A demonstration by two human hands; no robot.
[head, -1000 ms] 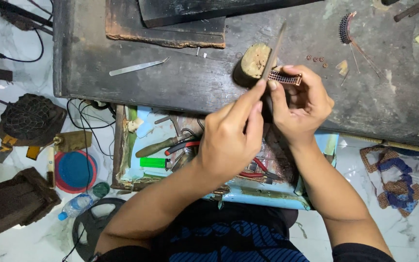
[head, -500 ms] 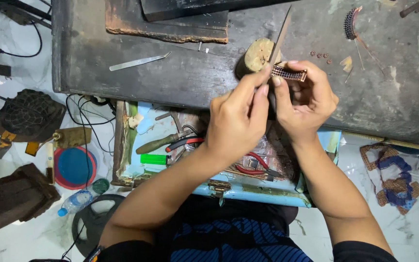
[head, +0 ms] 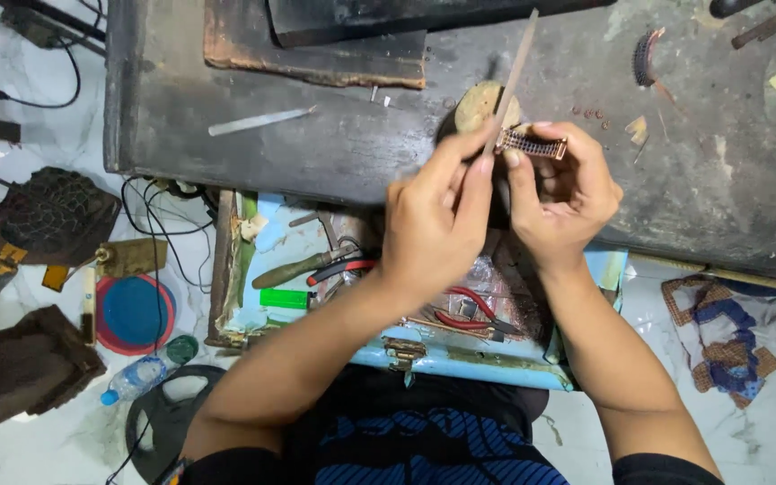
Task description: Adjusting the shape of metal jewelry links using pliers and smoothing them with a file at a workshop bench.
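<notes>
My left hand [head: 437,224] pinches a long thin metal file [head: 514,72] that slants up and away over the dark workbench [head: 334,153]. Its lower end lies across a small copper-coloured strip of linked pieces [head: 533,142]. My right hand [head: 560,199] grips that strip between thumb and fingers. The strip rests against a round wooden peg [head: 476,103] at the bench's near edge. Both hands are close together, fingertips nearly touching.
An open blue drawer [head: 460,364] below the bench holds red-handled pliers [head: 460,319], a green lighter [head: 285,298] and other tools. A flat metal strip [head: 258,119] and a dark slab [head: 316,45] lie on the bench. On the floor are a blue bowl [head: 132,310], a bottle [head: 136,377] and a cloth [head: 720,332].
The file has slid forward across the copper strip, its tip now farther up the bench. Both hands have shifted slightly away from my body.
</notes>
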